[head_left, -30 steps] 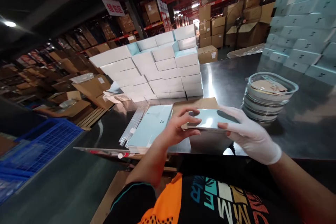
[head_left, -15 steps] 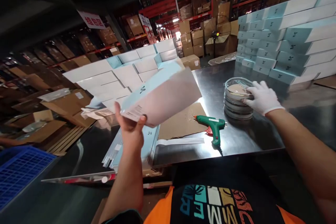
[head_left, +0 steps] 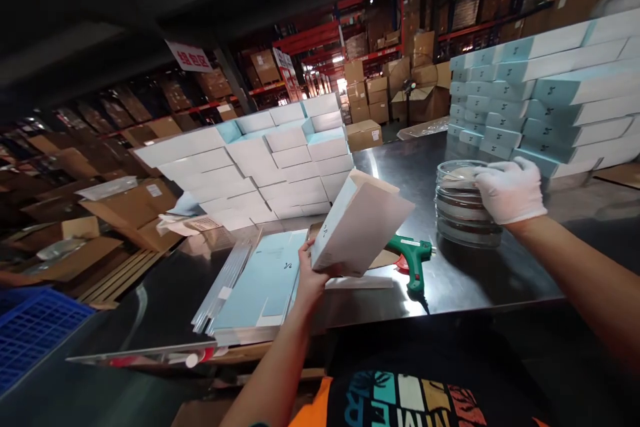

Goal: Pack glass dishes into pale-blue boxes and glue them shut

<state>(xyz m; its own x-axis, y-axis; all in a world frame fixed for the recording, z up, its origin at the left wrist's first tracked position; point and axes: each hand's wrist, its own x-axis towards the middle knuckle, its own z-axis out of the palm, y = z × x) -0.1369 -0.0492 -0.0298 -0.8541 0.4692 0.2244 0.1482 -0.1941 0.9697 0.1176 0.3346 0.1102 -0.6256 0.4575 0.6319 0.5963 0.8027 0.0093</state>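
Person at the near edge of a metal worktop point(head_left: 480, 287), as I see it from within the room. The bare left hand point(head_left: 312, 275) grasps the lower end of a pale box point(head_left: 361, 230), which is tilted over the worktop near that edge, brown board showing at its upper end. The white-gloved right hand point(head_left: 513, 192) rests at the rim of a stack of clear round containers point(head_left: 467, 233), fingers curled; whether they grip it I cannot tell. A green glue gun point(head_left: 414, 261) lies between box and containers, its front end hidden behind the box. Toward the near left corner, flat blue cartons point(head_left: 265, 273) lie beside clear strips point(head_left: 223, 293). White boxes point(head_left: 280, 170) stand piled toward the far left, blue-ended boxes point(head_left: 557, 93) toward the far right corner.
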